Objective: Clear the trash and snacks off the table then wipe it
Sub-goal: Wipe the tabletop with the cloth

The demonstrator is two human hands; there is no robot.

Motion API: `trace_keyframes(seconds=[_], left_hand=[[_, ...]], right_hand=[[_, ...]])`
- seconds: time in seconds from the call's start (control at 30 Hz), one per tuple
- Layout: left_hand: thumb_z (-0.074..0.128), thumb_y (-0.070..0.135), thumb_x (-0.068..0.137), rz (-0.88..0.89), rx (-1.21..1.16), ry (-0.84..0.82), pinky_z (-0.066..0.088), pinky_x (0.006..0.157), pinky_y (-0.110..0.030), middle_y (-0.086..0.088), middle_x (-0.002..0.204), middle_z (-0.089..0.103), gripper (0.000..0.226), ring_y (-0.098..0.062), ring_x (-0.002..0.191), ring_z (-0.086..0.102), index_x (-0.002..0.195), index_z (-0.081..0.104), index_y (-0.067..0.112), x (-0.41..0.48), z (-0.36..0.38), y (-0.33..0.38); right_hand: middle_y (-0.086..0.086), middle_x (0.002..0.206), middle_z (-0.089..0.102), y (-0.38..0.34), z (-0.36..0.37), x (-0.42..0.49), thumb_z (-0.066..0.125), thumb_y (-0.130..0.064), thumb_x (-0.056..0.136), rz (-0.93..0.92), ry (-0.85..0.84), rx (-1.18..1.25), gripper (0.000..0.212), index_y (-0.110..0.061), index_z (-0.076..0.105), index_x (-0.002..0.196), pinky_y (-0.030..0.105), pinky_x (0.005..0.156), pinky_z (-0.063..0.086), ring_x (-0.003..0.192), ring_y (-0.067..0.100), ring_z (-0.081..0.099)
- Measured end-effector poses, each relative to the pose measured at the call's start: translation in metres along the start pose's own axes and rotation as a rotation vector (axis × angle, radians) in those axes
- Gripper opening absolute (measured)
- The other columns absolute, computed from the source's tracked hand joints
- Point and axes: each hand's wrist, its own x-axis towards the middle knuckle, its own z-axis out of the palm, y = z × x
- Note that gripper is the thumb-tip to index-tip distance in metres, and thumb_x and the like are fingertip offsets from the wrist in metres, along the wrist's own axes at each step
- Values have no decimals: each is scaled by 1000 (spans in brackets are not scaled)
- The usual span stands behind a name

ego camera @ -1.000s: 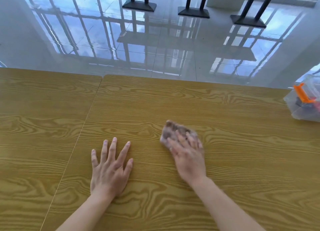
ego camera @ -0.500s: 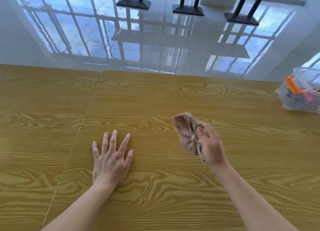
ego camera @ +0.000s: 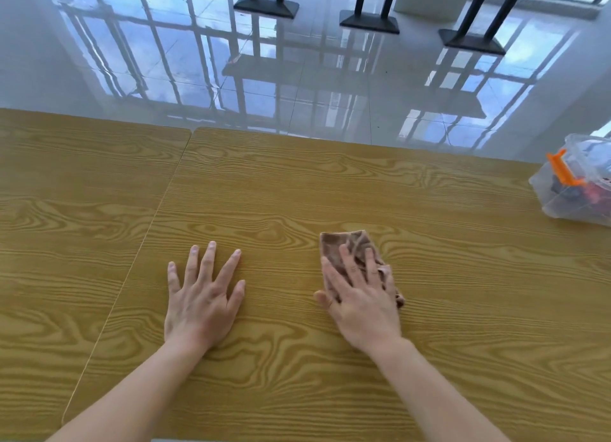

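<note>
Our right hand (ego camera: 360, 302) presses the brown cloth (ego camera: 344, 243) flat on the surface (ego camera: 463, 276), fingers straight. Our left hand (ego camera: 201, 302) lies spread, well apart from it. We judge that a wide rightward sweep could shove the clear box (ego camera: 575, 193) near the far edge.

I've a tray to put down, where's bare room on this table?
Bare wood spans the far edge of the table, from the seam to the clear plastic box, and the panel left of the left hand. Only a narrow strip separates that hand from the right hand pressing the cloth. The box crowds the right edge.
</note>
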Motion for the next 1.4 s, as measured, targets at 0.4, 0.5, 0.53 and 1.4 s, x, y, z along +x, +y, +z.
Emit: trace_keyframes(seconds=[0.4, 0.5, 0.53, 1.4], left_hand=[[18, 64, 93, -7, 4, 8, 3, 119, -59, -5, 165, 16, 62, -28, 152, 4, 153, 17, 45, 1, 0, 1], [20, 63, 93, -8, 1, 8, 5, 119, -60, -5, 164, 17, 62, -28, 152, 6, 152, 19, 45, 1, 0, 0], [21, 63, 93, -9, -1, 7, 6, 119, -60, -5, 164, 18, 62, -28, 152, 7, 152, 20, 45, 1, -1, 0], [14, 62, 97, 7, -65, -38, -1, 121, -48, -6, 165, 13, 63, -21, 152, -5, 155, 18, 37, -59, -9, -76]], right_hand=[[-18, 162, -12, 33, -20, 90, -3, -69, 92, 320, 62, 100, 59, -54, -4, 149, 52, 120, -2, 150, 22, -14], [-14, 162, -12, -36, -3, 49, 1, -65, 97, -55, 51, 42, 57, -49, -2, 151, 54, 119, -2, 149, 25, -19], [-14, 163, -6, -47, 1, 30, 5, -65, 98, -177, 44, 19, 56, -48, 4, 152, 54, 119, -1, 150, 25, -17], [-13, 163, -4, -116, 7, 10, 11, -58, 101, -148, 15, 51, 49, -52, 8, 150, 52, 119, -6, 149, 25, -18]])
